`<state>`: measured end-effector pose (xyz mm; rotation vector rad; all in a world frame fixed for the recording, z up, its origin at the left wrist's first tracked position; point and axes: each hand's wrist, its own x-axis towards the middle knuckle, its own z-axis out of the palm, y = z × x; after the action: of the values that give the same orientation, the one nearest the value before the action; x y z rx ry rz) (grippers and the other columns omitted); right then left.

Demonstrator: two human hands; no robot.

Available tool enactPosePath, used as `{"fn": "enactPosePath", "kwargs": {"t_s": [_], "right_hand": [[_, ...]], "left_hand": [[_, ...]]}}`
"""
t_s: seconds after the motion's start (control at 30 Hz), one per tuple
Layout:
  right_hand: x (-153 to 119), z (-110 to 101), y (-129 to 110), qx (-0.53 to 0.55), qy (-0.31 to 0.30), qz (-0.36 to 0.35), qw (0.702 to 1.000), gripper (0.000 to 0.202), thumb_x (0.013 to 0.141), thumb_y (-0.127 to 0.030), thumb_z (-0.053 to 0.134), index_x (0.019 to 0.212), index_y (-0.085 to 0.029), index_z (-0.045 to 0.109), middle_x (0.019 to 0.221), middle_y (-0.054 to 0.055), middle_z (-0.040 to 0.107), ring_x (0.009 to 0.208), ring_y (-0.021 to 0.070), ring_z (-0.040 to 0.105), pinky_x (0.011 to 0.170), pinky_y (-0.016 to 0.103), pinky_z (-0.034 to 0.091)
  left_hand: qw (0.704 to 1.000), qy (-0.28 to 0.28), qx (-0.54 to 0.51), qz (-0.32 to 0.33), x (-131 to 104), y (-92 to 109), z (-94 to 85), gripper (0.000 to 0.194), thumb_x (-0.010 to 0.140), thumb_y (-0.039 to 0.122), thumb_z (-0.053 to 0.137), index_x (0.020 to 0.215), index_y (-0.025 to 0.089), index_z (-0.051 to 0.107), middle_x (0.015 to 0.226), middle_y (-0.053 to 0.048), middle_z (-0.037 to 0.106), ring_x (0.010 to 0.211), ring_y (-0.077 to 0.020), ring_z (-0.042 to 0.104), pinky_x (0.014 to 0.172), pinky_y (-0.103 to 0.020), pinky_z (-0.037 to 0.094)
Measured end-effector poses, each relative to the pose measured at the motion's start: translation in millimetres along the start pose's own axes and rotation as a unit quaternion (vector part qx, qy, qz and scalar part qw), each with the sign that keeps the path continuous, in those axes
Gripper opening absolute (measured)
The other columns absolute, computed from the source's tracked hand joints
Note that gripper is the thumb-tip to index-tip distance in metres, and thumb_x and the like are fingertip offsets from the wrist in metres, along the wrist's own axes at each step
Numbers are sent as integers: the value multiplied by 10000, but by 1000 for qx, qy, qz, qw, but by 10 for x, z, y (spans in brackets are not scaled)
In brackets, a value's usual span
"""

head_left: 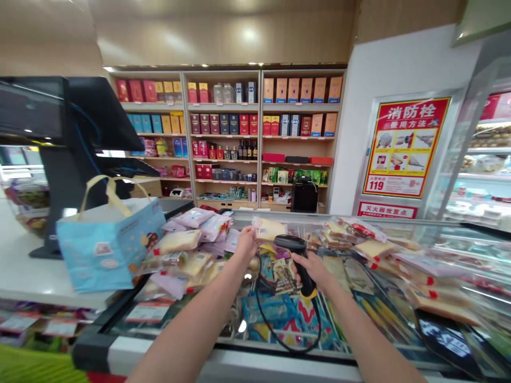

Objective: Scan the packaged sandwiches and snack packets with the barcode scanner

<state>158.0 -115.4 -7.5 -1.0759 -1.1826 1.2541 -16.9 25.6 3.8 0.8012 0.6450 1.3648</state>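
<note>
My right hand point(313, 268) is wrapped round the grip of a black barcode scanner point(293, 243) with a yellow band at its base. Its head points left, toward a clear bag of sliced bread point(269, 230). That bag is pinched at its left end by my left hand point(248, 242), over the glass freezer top point(239, 324). From the scanner a black cable point(259, 308) loops down over the glass. Left of my left hand lies a pile of bagged bread point(178, 241) and pinkish packets point(215, 226). More bagged bread point(375, 248) is heaped to the right of my right hand.
A light-blue shopping bag point(112, 239) with cream handles stands on the white counter point(24, 276) at left, near a black register screen point(99, 114). Beyond the freezer are shelves of boxes and bottles point(225, 122). A red fire-hydrant poster point(407, 146) hangs at right.
</note>
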Motion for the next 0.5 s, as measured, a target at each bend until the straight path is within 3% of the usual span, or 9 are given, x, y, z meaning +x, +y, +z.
{"fn": "enactPosePath", "kwargs": {"t_s": [0.27,0.4,0.5], "right_hand": [[374,1068,-133,13,-89,-24,996,483,601,-572,744,758,-198,482,492,-68,559,352,92,498,358,224,440],[474,1468,-189,8,-115,-21,993,452,611,-530,752,761,-197,485,480,-71,556,345,89,490,360,224,443],[520,1673,-215,4,-129,-23,991,429,624,-516,742,761,-199,487,479,-74,555,340,88,488,353,219,434]], "left_hand": [[988,122,4,95,-210,1306,-775,107,746,60,529,772,164,524,637,0,614,546,-126,607,562,-243,534],[969,203,33,133,-230,1725,-1126,172,707,25,503,802,163,543,656,-11,613,623,-158,642,631,-290,560],[926,315,128,161,-202,1889,-1387,238,666,28,527,852,170,570,731,-33,636,808,-214,677,784,-363,562]]}}
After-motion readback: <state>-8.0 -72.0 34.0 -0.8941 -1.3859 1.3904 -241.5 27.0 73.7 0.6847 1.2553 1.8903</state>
